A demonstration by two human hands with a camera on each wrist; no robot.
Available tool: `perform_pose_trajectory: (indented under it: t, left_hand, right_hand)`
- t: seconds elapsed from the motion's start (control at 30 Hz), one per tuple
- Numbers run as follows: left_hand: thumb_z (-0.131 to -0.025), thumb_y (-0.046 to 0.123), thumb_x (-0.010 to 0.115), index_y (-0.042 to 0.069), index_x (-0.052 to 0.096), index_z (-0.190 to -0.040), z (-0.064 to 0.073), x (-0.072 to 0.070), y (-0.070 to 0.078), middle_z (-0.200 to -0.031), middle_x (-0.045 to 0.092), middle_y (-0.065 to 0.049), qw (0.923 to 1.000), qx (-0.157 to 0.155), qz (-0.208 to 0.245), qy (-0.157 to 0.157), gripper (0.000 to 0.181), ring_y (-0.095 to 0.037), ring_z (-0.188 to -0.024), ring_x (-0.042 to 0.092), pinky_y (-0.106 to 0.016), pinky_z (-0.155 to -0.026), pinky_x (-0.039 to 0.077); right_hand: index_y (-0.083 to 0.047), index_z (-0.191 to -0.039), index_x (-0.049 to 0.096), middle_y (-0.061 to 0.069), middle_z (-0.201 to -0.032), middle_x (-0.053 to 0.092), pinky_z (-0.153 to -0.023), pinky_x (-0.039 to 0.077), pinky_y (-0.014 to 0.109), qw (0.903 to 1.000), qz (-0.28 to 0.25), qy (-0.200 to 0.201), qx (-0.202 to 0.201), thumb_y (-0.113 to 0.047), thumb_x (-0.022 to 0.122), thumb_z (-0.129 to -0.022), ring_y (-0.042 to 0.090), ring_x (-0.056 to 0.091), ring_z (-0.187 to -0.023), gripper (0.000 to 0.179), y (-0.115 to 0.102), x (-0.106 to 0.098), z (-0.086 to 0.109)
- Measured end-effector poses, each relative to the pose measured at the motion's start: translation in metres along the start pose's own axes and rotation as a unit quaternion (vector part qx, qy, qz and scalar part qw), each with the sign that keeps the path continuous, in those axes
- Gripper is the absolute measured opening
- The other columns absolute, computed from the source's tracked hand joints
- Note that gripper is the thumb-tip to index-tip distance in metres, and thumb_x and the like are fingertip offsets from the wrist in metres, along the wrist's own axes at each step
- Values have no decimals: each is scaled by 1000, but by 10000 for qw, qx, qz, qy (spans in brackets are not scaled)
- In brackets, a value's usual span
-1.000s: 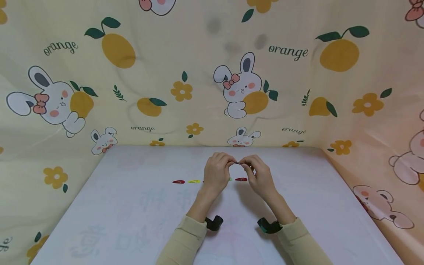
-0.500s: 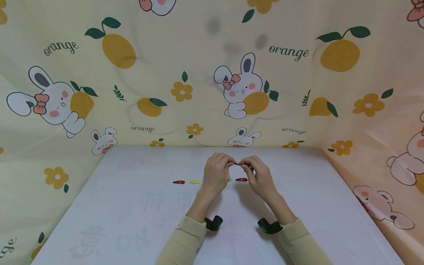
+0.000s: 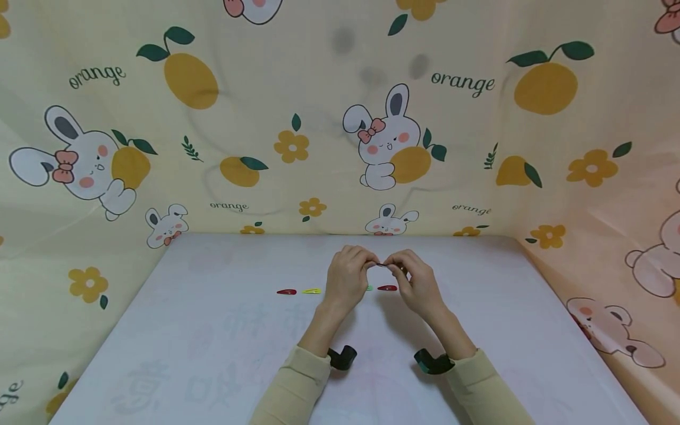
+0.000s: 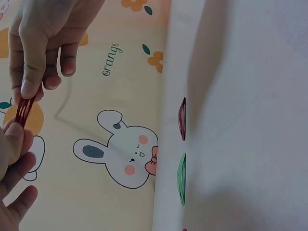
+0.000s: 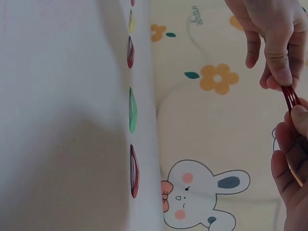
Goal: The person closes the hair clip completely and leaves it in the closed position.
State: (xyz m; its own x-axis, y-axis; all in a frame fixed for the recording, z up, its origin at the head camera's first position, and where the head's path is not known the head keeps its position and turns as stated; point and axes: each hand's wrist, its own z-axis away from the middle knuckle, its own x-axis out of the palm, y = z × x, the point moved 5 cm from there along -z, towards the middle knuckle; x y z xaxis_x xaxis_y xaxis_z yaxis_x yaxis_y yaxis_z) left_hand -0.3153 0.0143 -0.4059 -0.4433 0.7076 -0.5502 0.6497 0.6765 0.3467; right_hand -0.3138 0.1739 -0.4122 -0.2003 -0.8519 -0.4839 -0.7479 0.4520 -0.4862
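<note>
Between the fingertips of both hands is a dark red snap hair clip (image 4: 25,110), raised above the table. My left hand (image 3: 345,280) pinches one end of it, thumb against fingers, and my right hand (image 3: 418,286) pinches the other. The right wrist view shows the narrow strips of this clip (image 5: 289,98) running between the two thumbs. Below the hands, a row of hair clips lies on the table: a red clip (image 3: 287,291) and a yellow clip (image 3: 311,291) at left, a green clip (image 5: 133,110) and another red clip (image 3: 387,288) at right. My left hand hides the row's middle in the head view.
The white table (image 3: 212,342) reaches back to a cream curtain (image 3: 319,118) printed with rabbits and oranges, which also hangs along both sides. Black wrist cameras (image 3: 342,358) sit at the cuffs of the pale sleeves (image 3: 297,383).
Both hands keep their pinch on the hair clip. The clip has sunk very slightly between the fingertips; the row on the table has not moved.
</note>
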Motion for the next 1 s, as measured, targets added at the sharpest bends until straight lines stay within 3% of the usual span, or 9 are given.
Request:
perform_pose_trajectory:
  t: [0.67,1.0]
  left_hand:
    - [-97,9,73,8,77,-98,1,1,2,-94,73,-1,9997,8,184,-158,4,-20,-95,66,-34,-81,54]
    - [-96,12,75,10,79,-102,-1,2,8,-98,73,0,9997,87,152,-152,7,-19,-99,66,-33,-85,54]
  right_hand:
    - [-1,-99,70,9,-93,68,-65,46,15,9999,-15,144,-73,18,72,-86,16,58,-74,23,4,-6,0]
    - [-3,-99,71,12,-93,70,-65,51,23,9994,-225,110,225,16,72,-87,16,60,-73,22,9,-14,-1]
